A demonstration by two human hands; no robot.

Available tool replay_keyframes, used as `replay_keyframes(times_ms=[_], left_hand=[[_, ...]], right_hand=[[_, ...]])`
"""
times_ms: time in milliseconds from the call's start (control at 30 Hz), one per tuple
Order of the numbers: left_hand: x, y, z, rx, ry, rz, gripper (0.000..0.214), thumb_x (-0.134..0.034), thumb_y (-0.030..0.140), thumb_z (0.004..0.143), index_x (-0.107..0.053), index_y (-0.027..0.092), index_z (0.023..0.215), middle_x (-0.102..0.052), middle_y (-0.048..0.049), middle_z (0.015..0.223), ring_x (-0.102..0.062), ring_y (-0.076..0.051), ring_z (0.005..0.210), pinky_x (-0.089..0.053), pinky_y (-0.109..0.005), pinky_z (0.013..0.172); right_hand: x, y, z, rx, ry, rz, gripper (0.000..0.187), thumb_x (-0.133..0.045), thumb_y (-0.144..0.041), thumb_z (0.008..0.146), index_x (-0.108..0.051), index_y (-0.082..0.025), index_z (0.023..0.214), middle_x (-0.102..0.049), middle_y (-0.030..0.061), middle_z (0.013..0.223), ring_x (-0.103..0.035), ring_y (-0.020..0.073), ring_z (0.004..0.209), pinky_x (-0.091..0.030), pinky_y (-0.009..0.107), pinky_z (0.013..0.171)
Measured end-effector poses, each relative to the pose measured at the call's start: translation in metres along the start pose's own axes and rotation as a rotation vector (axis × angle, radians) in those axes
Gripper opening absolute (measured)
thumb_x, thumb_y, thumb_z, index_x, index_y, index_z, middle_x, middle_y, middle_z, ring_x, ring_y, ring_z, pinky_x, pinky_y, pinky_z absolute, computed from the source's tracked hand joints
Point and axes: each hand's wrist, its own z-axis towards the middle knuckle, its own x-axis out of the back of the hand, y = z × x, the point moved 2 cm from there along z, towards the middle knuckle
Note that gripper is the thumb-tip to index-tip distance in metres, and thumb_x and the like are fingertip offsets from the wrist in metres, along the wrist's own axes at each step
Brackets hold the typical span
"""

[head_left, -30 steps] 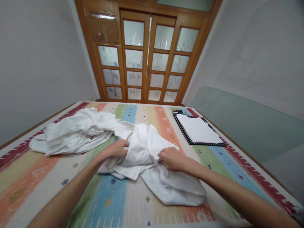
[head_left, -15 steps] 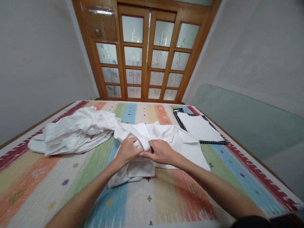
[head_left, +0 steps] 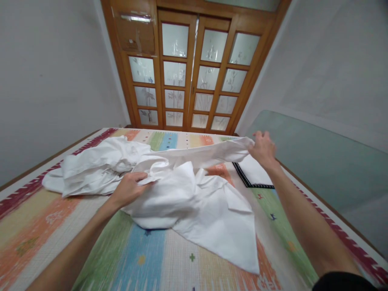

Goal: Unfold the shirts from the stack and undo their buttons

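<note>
White cloth (head_left: 184, 198) gripped at two points; snagging judged the main risk.
Neighbouring white heap (head_left: 97, 167) could be dragged along if the strip is pulled hard, since the edges meet or overlap (contact can't be confirmed); black-trimmed folded item (head_left: 257, 171) could be knocked by a low right-hand sweep. Cloth bulk is spread on the striped cover (head_left: 115, 250) between the hands and nearer the wearer; a fold is gripped by the left hand (head_left: 131, 189), the raised strip's end pinched by the right hand (head_left: 263, 150).

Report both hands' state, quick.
Left hand: closed, holding the middle white cloth near its left side.
Right hand: closed, holding an outstretched end of that cloth.
</note>
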Motion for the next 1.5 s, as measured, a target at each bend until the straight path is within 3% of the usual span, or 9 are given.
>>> replay_keyframes(times_ms=[67, 133, 233, 400, 567, 800, 967, 1267, 1500], left_hand=[[-0.003, 0.003, -0.001, -0.041, -0.043, -0.004, 0.042, -0.055, 0.051, 0.079, -0.047, 0.019, 0.054, -0.05, 0.0035, 0.057, -0.045, -0.012, 0.058, -0.034, -0.023, 0.057], [-0.009, 0.009, 0.0, -0.075, -0.093, -0.041, 0.037, -0.055, 0.05, 0.08, -0.053, 0.018, 0.06, -0.057, 0.0014, 0.066, -0.05, -0.013, 0.064, -0.039, -0.023, 0.062], [-0.015, 0.013, 0.006, -0.057, -0.137, -0.139, 0.032, -0.052, 0.047, 0.082, -0.062, 0.018, 0.073, -0.067, -0.0031, 0.083, -0.056, -0.017, 0.076, -0.043, -0.026, 0.074], [-0.013, -0.001, 0.016, 0.167, -0.016, -0.251, 0.027, -0.052, 0.042, 0.075, -0.064, 0.018, 0.074, -0.071, -0.0025, 0.086, -0.06, -0.02, 0.081, -0.046, -0.03, 0.079], [-0.014, 0.006, 0.018, 0.208, 0.165, -0.33, 0.023, -0.052, 0.035, 0.073, -0.048, 0.019, 0.058, -0.072, -0.0036, 0.092, -0.061, -0.019, 0.086, -0.046, -0.029, 0.08], [-0.029, 0.057, 0.013, -0.017, 0.102, -0.144, 0.022, -0.051, 0.034, 0.08, -0.048, 0.019, 0.063, -0.061, 0.0013, 0.066, -0.054, -0.013, 0.063, -0.041, -0.024, 0.064], [-0.036, 0.075, 0.011, -0.128, 0.093, -0.044, 0.02, -0.053, 0.033, 0.082, -0.049, 0.02, 0.068, -0.055, 0.0032, 0.064, -0.05, -0.012, 0.058, -0.04, -0.024, 0.063], [-0.043, 0.071, 0.011, -0.16, -0.007, -0.018, 0.023, -0.043, 0.034, 0.092, -0.062, 0.02, 0.092, -0.066, -0.002, 0.077, -0.06, -0.016, 0.069, -0.044, -0.026, 0.069], [-0.046, 0.074, 0.009, -0.192, -0.052, -0.049, 0.02, -0.045, 0.031, 0.089, -0.061, 0.019, 0.09, -0.066, -0.0031, 0.082, -0.059, -0.017, 0.072, -0.044, -0.027, 0.07]], right_hand=[[-0.006, -0.024, -0.017, 0.197, -0.098, 0.159, 0.032, -0.054, -0.016, 0.081, -0.06, -0.011, 0.112, -0.06, 0.0173, 0.107, -0.058, 0.0251, 0.087, -0.043, 0.033, 0.073], [-0.015, -0.061, -0.047, 0.463, -0.352, 0.395, 0.024, -0.051, -0.022, 0.088, -0.062, -0.013, 0.107, -0.064, 0.0124, 0.101, -0.06, 0.0209, 0.085, -0.044, 0.031, 0.077], [-0.021, -0.114, -0.097, 0.862, -0.663, 0.63, 0.044, -0.059, -0.041, 0.087, -0.056, -0.018, 0.124, -0.061, 0.0109, 0.119, -0.059, 0.0199, 0.096, -0.044, 0.031, 0.083], [-0.018, -0.15, -0.141, 1.085, -0.799, 0.433, 0.026, -0.055, -0.037, 0.091, -0.071, -0.016, 0.087, -0.069, 0.0083, 0.085, -0.06, 0.0193, 0.083, -0.041, 0.029, 0.075], [-0.011, -0.147, -0.143, 0.969, -1.132, 0.0, 0.047, -0.061, -0.058, 0.081, -0.071, -0.014, 0.065, -0.066, 0.0094, 0.062, -0.057, 0.0182, 0.055, -0.033, 0.027, 0.053], [0.0, -0.158, -0.112, 0.651, -0.579, 0.681, 0.041, -0.049, -0.052, 0.092, -0.065, -0.016, 0.08, -0.067, 0.0032, 0.077, -0.057, 0.0139, 0.069, -0.034, 0.023, 0.061], [-0.005, -0.163, -0.114, 0.589, -0.626, 0.807, 0.035, -0.056, -0.043, 0.09, -0.062, -0.015, 0.071, -0.062, 0.0003, 0.067, -0.053, 0.0116, 0.061, -0.033, 0.022, 0.058], [-0.014, -0.155, -0.111, 0.439, -0.78, 0.962, 0.031, -0.05, -0.025, 0.088, -0.06, -0.015, 0.061, -0.06, -0.0021, 0.057, -0.049, 0.0073, 0.05, -0.035, 0.019, 0.054], [-0.016, -0.157, -0.115, 0.42, -0.791, 0.975, 0.038, -0.058, -0.04, 0.086, -0.062, -0.014, 0.058, -0.058, -0.0018, 0.052, -0.048, 0.0074, 0.048, -0.033, 0.019, 0.05]])
